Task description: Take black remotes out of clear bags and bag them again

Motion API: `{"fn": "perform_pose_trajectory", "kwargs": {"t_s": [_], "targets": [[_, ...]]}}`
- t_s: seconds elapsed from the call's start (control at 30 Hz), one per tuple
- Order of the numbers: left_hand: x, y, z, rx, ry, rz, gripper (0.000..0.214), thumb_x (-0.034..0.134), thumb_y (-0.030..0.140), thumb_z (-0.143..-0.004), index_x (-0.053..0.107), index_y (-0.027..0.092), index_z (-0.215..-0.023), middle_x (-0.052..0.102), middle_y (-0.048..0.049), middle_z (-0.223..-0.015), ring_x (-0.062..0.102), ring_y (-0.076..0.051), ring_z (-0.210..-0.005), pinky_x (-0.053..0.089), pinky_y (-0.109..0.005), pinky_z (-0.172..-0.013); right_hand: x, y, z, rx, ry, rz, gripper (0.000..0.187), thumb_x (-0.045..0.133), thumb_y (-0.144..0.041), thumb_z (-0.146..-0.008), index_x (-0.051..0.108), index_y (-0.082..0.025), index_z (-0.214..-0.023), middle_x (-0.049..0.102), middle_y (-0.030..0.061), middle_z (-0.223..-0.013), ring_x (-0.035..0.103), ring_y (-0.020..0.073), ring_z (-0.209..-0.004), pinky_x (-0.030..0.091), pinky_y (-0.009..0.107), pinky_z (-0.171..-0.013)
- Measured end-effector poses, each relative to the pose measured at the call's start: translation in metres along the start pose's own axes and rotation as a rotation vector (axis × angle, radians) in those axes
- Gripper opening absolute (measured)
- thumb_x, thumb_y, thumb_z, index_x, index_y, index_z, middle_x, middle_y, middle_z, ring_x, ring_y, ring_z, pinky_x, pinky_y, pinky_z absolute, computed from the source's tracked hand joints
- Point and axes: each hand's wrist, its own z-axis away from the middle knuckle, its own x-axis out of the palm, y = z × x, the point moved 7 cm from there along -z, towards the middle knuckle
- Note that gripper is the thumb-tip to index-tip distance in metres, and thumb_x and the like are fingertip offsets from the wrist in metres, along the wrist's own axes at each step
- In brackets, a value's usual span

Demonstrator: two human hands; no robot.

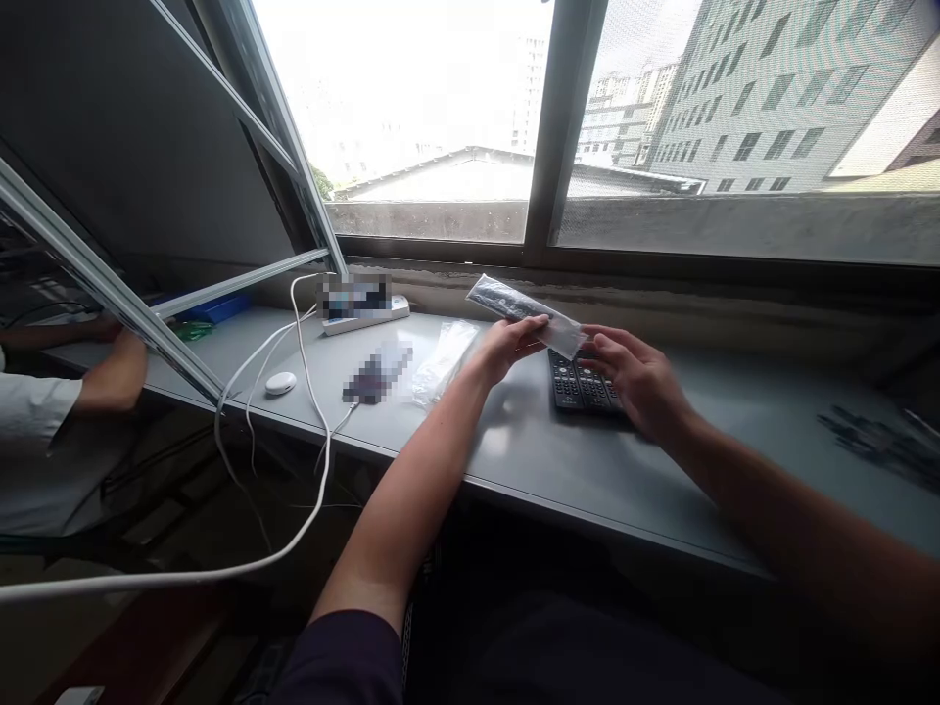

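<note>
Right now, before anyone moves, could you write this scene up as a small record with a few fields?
Left hand: holds a clear plastic bag with a dark remote inside
Right hand: fingers beside the bag's end, above two black remotes
Table: grey table with a white power strip, white cable, round white object, second clear bag and a blurred item
Nearby: person in a white shirt, their hand at the table's left end
Beyond: window showing buildings

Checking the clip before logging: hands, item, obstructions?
Left hand grips bagged dark remote. Right hand beside it, above black remote controls. Open window frame well left of hands.
</note>
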Motion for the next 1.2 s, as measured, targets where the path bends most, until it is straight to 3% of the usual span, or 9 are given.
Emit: {"fn": "perform_pose_trajectory", "kwargs": {"t_s": [0.2, 0.33, 0.43, 0.57, 0.7, 0.8, 0.97, 1.07, 1.2], "targets": [[0.014, -0.003, 0.011, -0.031, -0.175, -0.105, 0.034, 0.102, 0.031, -0.084, 0.083, 0.016, -0.108, 0.087, -0.0148, -0.118, 0.082, -0.028, -0.116, 0.055, -0.051, -0.124, 0.015, 0.001, 0.008, 0.100, -0.112, -0.054, 0.036, 0.089, -0.059, -0.094, 0.091, -0.032, -0.118, 0.085, 0.0036, -0.135, 0.075, 0.0359, -0.138, 0.064, 0.054, -0.118], [0.020, -0.001, 0.016, -0.054, -0.206, -0.112, 0.037, 0.102, 0.034, -0.084, 0.083, 0.016, -0.109, 0.087, -0.0156, -0.116, 0.083, -0.029, -0.113, 0.054, -0.052, -0.124, 0.015, 0.002, 0.009, 0.127, -0.118, -0.067, 0.038, 0.091, -0.057, -0.094, 0.091, -0.031, -0.122, 0.085, 0.0051, -0.135, 0.076, 0.0372, -0.137, 0.066, 0.056, -0.117], [0.015, 0.001, 0.012, -0.039, -0.127, -0.090, 0.034, 0.098, 0.042, -0.088, 0.082, 0.019, -0.108, 0.086, -0.0127, -0.111, 0.082, -0.029, -0.113, 0.057, -0.049, -0.121, 0.013, 0.000, 0.009, 0.127, -0.100, -0.055, 0.036, 0.090, -0.057, -0.094, 0.091, -0.031, -0.120, 0.085, 0.0060, -0.134, 0.078, 0.0361, -0.132, 0.068, 0.055, -0.114], [-0.005, -0.001, -0.001, -0.041, 0.084, -0.022, 0.030, 0.086, 0.051, -0.098, 0.078, 0.022, -0.100, 0.082, -0.0086, -0.099, 0.080, -0.027, -0.108, 0.061, -0.045, -0.114, 0.013, -0.002, 0.009, 0.132, -0.093, -0.039, 0.033, 0.088, -0.056, -0.095, 0.092, -0.032, -0.117, 0.086, 0.0055, -0.131, 0.080, 0.0339, -0.125, 0.071, 0.051, -0.109], [-0.025, -0.001, -0.007, -0.021, 0.273, 0.000, 0.021, 0.081, 0.041, -0.101, 0.074, 0.022, -0.095, 0.077, -0.0067, -0.094, 0.076, -0.023, -0.095, 0.062, -0.041, -0.107, 0.013, -0.001, 0.010, 0.148, -0.072, -0.016, 0.032, 0.089, -0.056, -0.094, 0.092, -0.030, -0.113, 0.085, 0.0061, -0.133, 0.078, 0.0348, -0.127, 0.072, 0.050, -0.108], [-0.029, 0.001, -0.006, -0.006, 0.302, -0.001, 0.016, 0.079, 0.035, -0.100, 0.073, 0.022, -0.093, 0.076, -0.0049, -0.093, 0.074, -0.020, -0.090, 0.061, -0.036, -0.101, 0.011, 0.000, 0.009, 0.134, -0.047, -0.010, 0.029, 0.087, -0.053, -0.095, 0.091, -0.030, -0.112, 0.085, 0.0062, -0.132, 0.076, 0.0355, -0.130, 0.071, 0.050, -0.107], [-0.022, 0.011, -0.002, 0.062, 0.266, 0.051, 0.020, 0.090, 0.033, -0.092, 0.075, 0.023, -0.099, 0.079, -0.0039, -0.098, 0.076, -0.019, -0.095, 0.055, -0.026, -0.083, 0.000, -0.005, 0.003, 0.026, 0.035, -0.113, 0.044, 0.080, -0.047, -0.099, 0.076, -0.040, -0.142, 0.085, 0.0016, -0.128, 0.080, 0.0301, -0.125, 0.071, 0.047, -0.104], [-0.014, 0.014, 0.000, 0.084, 0.183, 0.084, 0.023, 0.093, 0.033, -0.091, 0.076, 0.023, -0.101, 0.082, -0.0050, -0.104, 0.077, -0.018, -0.099, 0.046, -0.020, -0.070, -0.004, -0.004, -0.001, 0.061, 0.070, -0.213, 0.051, 0.073, -0.058, -0.104, 0.069, -0.038, -0.151, 0.084, 0.0034, -0.132, 0.081, 0.0311, -0.124, 0.072, 0.048, -0.098], [0.004, 0.010, 0.004, 0.048, -0.026, 0.053, 0.030, 0.098, 0.038, -0.088, 0.080, 0.025, -0.108, 0.083, -0.0057, -0.116, 0.079, -0.017, -0.102, 0.041, -0.016, -0.064, 0.011, 0.001, 0.001, 0.257, -0.119, -0.397, 0.072, 0.055, -0.083, -0.103, 0.073, -0.026, -0.143, 0.083, 0.0153, -0.137, 0.081, 0.0412, -0.123, 0.072, 0.058, -0.099]]}}
